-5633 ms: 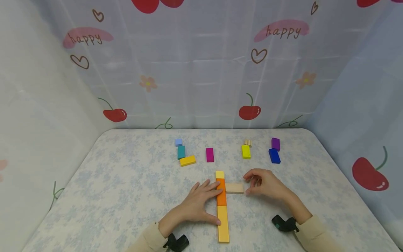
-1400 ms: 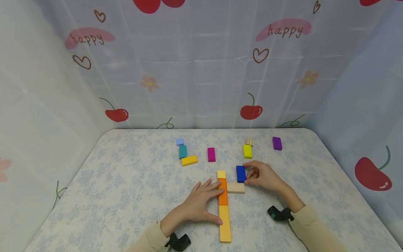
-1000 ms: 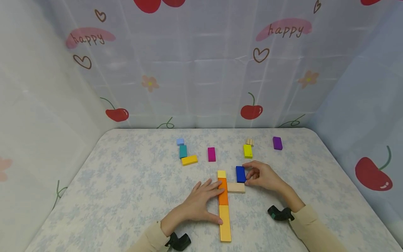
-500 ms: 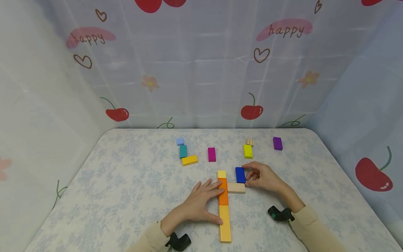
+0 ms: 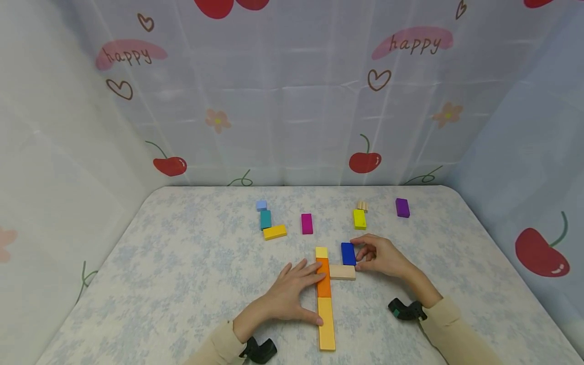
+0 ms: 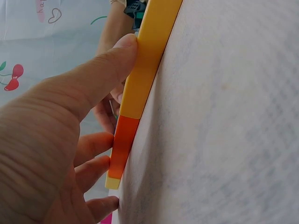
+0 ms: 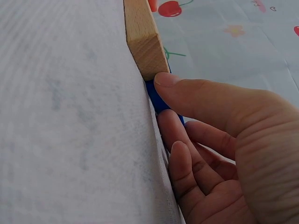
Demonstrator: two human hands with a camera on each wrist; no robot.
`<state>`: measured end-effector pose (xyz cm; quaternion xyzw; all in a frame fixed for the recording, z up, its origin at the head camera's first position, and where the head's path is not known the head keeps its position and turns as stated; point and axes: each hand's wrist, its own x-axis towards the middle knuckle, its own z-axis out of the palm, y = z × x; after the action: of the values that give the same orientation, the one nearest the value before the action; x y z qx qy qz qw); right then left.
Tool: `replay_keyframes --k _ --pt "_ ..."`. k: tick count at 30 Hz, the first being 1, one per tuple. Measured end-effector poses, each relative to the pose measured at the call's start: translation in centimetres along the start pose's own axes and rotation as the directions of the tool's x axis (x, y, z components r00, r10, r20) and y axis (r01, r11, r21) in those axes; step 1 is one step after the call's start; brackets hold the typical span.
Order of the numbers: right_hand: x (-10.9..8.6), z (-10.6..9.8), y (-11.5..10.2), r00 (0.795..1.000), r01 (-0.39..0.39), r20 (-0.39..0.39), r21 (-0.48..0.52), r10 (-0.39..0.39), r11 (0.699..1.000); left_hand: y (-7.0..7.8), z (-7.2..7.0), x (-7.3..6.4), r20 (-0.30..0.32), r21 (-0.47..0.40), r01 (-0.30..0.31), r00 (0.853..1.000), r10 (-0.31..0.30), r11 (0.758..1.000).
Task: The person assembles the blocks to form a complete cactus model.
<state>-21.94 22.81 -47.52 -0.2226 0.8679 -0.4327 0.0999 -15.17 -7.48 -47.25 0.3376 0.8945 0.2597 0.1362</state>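
Note:
My left hand (image 5: 287, 299) spreads over the row, its fingertips on the orange block (image 5: 323, 284) and its thumb against the long amber block (image 5: 326, 324). A small pale yellow block (image 5: 321, 252) sits at the row's far end. From the orange block's right side a plain wooden block (image 5: 342, 272) sticks out. My right hand (image 5: 383, 256) pinches the blue block (image 5: 348, 253) lengthwise, index finger at its far end and thumb at its near end. That near end meets the wooden block's far side. In the right wrist view my thumb also reaches the wooden block's corner (image 7: 148, 56).
Farther back lie a light blue block (image 5: 261, 205), a teal block (image 5: 265, 220), a yellow block (image 5: 275, 232), a magenta block (image 5: 307, 223), a lime block (image 5: 359, 219), a ridged wooden piece (image 5: 362, 206) and a purple block (image 5: 402, 208). A printed curtain (image 5: 283, 101) hangs behind.
The blue block has come from beside the purple block to the wooden block, carried by my right hand. Over the last second it shifted slightly nearer and left. My left hand stays put.

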Motion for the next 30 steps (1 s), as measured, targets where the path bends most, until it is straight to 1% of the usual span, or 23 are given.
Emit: replay_keyframes --k 16,18,20,25,30 --pt "-0.1 -0.4 -0.2 1.0 -0.014 -0.007 -0.008 0.014 1.0 -0.1 -0.1 0.0 0.001 -0.007 -0.006 1.0 0.006 1.0" --pt "-0.1 -0.8 -0.3 0.999 -0.028 -0.029 -0.021 0.027 0.999 -0.1 -0.1 0.0 0.004 -0.007 -0.007 1.0 0.007 1.0" --pt "0.0 -1.3 -0.4 0.996 -0.054 -0.074 -0.037 0.051 0.998 -0.2 -0.1 0.0 0.007 -0.009 -0.008 1.0 0.008 1.0" --pt "0.4 -2.8 -0.1 0.98 -0.093 -0.185 -0.085 0.076 0.992 -0.2 -0.1 0.1 0.013 -0.015 -0.01 1.0 0.01 1.0" --pt "1.6 -4.0 1.0 0.973 -0.115 -0.213 -0.109 0.09 0.987 -0.2 -0.1 0.1 0.007 -0.02 -0.012 1.0 0.012 1.0"
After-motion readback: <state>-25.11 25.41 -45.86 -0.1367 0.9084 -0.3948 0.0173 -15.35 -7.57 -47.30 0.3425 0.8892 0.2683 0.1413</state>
